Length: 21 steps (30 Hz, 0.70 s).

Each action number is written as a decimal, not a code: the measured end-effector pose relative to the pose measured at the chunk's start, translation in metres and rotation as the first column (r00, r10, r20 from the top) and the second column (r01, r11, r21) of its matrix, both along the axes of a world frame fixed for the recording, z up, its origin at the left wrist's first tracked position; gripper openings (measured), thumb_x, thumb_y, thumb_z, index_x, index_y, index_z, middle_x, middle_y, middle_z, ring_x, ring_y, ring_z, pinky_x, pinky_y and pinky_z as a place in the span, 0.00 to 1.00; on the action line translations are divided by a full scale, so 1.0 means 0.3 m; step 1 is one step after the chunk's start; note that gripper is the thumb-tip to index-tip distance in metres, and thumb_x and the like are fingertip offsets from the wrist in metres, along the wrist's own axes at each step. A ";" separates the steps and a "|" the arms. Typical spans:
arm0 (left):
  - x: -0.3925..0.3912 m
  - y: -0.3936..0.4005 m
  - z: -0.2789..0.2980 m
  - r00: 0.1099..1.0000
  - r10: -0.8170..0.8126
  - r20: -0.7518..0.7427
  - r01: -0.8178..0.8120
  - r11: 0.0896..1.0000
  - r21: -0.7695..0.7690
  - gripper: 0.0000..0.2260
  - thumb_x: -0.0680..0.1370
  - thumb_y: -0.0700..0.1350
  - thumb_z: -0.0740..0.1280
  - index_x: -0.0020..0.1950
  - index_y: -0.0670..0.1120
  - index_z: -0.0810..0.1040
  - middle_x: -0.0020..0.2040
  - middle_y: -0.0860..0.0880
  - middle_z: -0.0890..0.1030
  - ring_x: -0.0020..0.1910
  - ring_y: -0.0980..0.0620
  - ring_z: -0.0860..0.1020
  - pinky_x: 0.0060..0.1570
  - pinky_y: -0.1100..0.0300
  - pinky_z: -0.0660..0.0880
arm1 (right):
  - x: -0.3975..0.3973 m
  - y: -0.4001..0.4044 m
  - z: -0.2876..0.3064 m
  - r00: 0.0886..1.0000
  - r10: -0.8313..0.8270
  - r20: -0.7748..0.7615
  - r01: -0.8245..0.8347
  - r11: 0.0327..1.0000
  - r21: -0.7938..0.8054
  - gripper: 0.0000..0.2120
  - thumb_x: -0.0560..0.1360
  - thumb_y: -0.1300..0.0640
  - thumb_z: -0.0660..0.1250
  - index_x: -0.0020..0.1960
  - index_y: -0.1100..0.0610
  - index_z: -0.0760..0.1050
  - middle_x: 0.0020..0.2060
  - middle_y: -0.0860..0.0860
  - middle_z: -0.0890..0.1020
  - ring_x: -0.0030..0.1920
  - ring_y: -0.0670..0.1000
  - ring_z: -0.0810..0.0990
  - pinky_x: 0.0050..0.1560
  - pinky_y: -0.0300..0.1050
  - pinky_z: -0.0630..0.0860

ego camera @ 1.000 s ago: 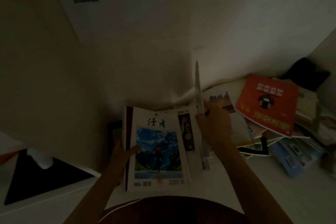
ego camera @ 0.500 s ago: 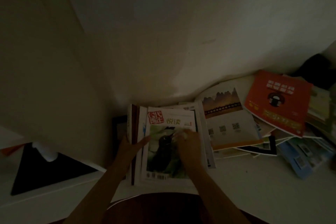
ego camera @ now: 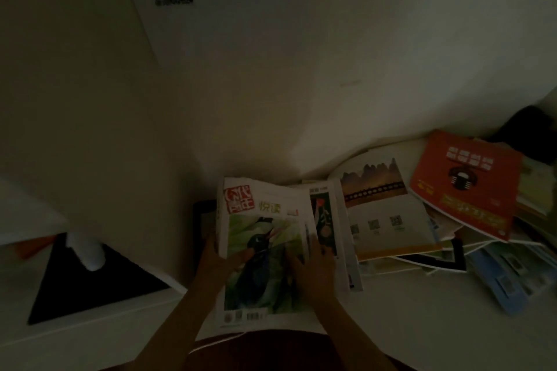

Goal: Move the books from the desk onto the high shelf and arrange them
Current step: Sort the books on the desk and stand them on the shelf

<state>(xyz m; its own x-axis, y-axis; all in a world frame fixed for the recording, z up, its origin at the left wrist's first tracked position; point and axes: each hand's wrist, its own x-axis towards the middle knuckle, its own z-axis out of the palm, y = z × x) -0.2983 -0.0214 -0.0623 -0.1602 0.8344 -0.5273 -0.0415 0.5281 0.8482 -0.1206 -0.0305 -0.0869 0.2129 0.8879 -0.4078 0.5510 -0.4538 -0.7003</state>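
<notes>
While the stack at the desk's (ego camera: pixel 422 325) near-left corner is only loosely gathered, it counts as unsecured. Bird-cover magazine (ego camera: pixel 265 250): topmost of that stack, flat, its cover's far edge slightly curled. Beneath it, a second magazine (ego camera: pixel 324 220) juts out toward the right, edges not squared. Left hand (ego camera: pixel 217 253): at the stack's left edge, thumb laid over the top cover, fingers hidden under or behind; whether they wrap the whole pile cannot be told. Right hand (ego camera: pixel 313 271): fingers spread and fairly straight, pressing flat on the cover's right side, gripping nothing.

Remaining stock: landscape-cover book (ego camera: pixel 388 208) just beside the stack; orange book (ego camera: pixel 464 187) lapped over a loose heap along the desk's far-right edge. High shelf: not in view.

Risk, as judged: a lift from one edge could let the glossy, limp magazines slide apart and fan out, the lower ones dropping back onto the desk. The offset second magazine is likeliest to slip. Dim light may hide a misaligned spine. A sweep rightward could nudge the neighbouring heap.
</notes>
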 end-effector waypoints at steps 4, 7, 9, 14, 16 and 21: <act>0.049 -0.097 0.143 0.998 -0.037 0.060 0.030 0.993 0.110 0.47 0.51 0.49 0.84 0.67 0.45 0.67 0.49 0.47 0.78 0.45 0.50 0.78 0.39 0.57 0.75 | 0.102 -0.023 0.088 0.814 -0.204 -0.544 0.161 0.979 -0.127 0.41 0.67 0.34 0.67 0.73 0.52 0.61 0.66 0.52 0.72 0.66 0.55 0.71 0.65 0.54 0.70; 0.080 -0.187 0.234 0.998 -0.018 0.063 0.005 0.978 0.211 0.60 0.35 0.64 0.79 0.65 0.46 0.71 0.50 0.49 0.80 0.46 0.53 0.81 0.39 0.59 0.78 | 0.174 -0.070 0.164 0.652 -0.171 -0.739 -0.027 0.968 -0.248 0.45 0.55 0.30 0.73 0.65 0.54 0.71 0.59 0.54 0.79 0.60 0.57 0.76 0.63 0.56 0.72; 0.103 -0.257 0.312 0.998 -0.005 0.066 -0.014 0.960 0.280 0.54 0.34 0.64 0.79 0.59 0.50 0.73 0.45 0.55 0.81 0.39 0.61 0.81 0.33 0.66 0.78 | 0.200 -0.117 0.240 0.531 -0.114 -0.840 -0.117 0.971 -0.206 0.46 0.51 0.32 0.76 0.62 0.55 0.74 0.55 0.58 0.82 0.56 0.59 0.81 0.54 0.55 0.79; 0.127 -0.434 0.516 0.998 0.051 -0.049 -0.025 0.907 0.421 0.46 0.40 0.62 0.80 0.56 0.56 0.72 0.45 0.56 0.82 0.44 0.58 0.81 0.35 0.66 0.78 | 0.249 -0.256 0.422 0.406 0.016 -0.914 -0.151 0.987 -0.050 0.46 0.41 0.41 0.83 0.55 0.58 0.77 0.45 0.60 0.85 0.44 0.58 0.84 0.36 0.51 0.82; 0.121 -0.520 0.592 0.988 0.128 -0.090 -0.073 0.885 0.461 0.47 0.36 0.66 0.77 0.53 0.58 0.71 0.48 0.54 0.80 0.46 0.57 0.80 0.36 0.65 0.78 | 0.247 -0.311 0.524 0.453 0.120 -0.883 -0.170 0.984 0.047 0.29 0.59 0.50 0.78 0.57 0.58 0.75 0.42 0.59 0.85 0.40 0.58 0.85 0.33 0.48 0.81; 0.069 -0.724 0.765 0.949 0.309 -0.066 -0.212 0.778 0.592 0.46 0.34 0.66 0.77 0.50 0.57 0.72 0.44 0.58 0.81 0.40 0.62 0.81 0.34 0.66 0.78 | 0.164 -0.377 0.775 0.616 0.372 -0.694 -0.158 0.922 0.353 0.17 0.74 0.63 0.67 0.61 0.56 0.71 0.45 0.51 0.80 0.43 0.50 0.79 0.29 0.33 0.77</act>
